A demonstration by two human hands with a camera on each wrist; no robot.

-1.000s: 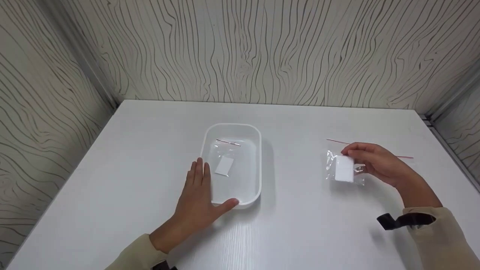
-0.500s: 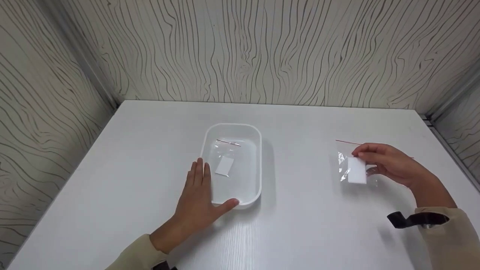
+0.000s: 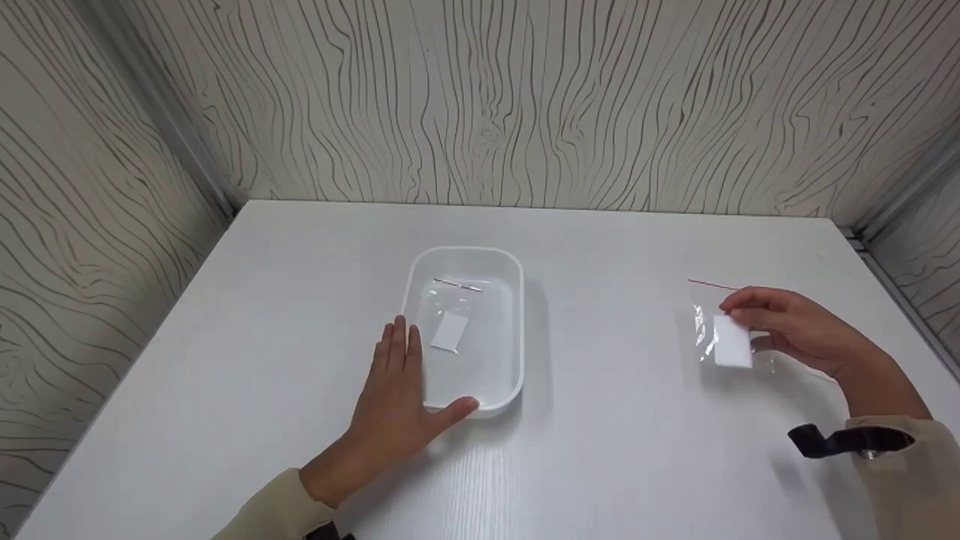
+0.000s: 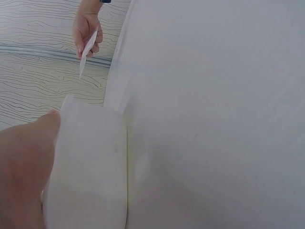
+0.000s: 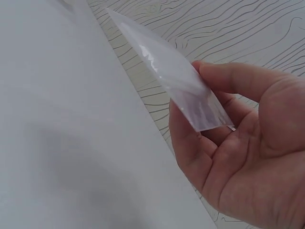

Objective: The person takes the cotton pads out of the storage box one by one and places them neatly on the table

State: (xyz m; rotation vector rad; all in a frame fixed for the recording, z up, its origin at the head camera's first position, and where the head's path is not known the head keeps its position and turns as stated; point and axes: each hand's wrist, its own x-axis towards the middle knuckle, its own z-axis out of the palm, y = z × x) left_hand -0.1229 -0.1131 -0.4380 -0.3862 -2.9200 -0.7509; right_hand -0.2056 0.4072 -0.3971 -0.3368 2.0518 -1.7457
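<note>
My left hand (image 3: 390, 405) lies with straight fingers along the left side of a white rectangular tray (image 3: 519, 337), its thumb at the near rim. The left wrist view shows this hand against the tray's outer wall (image 4: 90, 167). Inside the tray lies a clear zip bag (image 3: 450, 300) with a red seal line and a flat white piece. Over the table's right side, my right hand (image 3: 806, 330) pinches a second clear zip bag (image 3: 701, 326) containing a white block (image 3: 732, 341). In the right wrist view, thumb and fingers grip this bag (image 5: 162, 62) on its two faces.
A white table (image 3: 615, 450) carries the tray. Behind it stands a wall (image 3: 480, 97) with a wood-grain line pattern, and similar panels flank both sides. A dark strap (image 3: 847, 441) hangs loose at the right sleeve.
My right hand has moved rightward with the zip bag, away from the tray. A red line visible right of that hand earlier is now hidden. The left hand and tray have stayed put.
</note>
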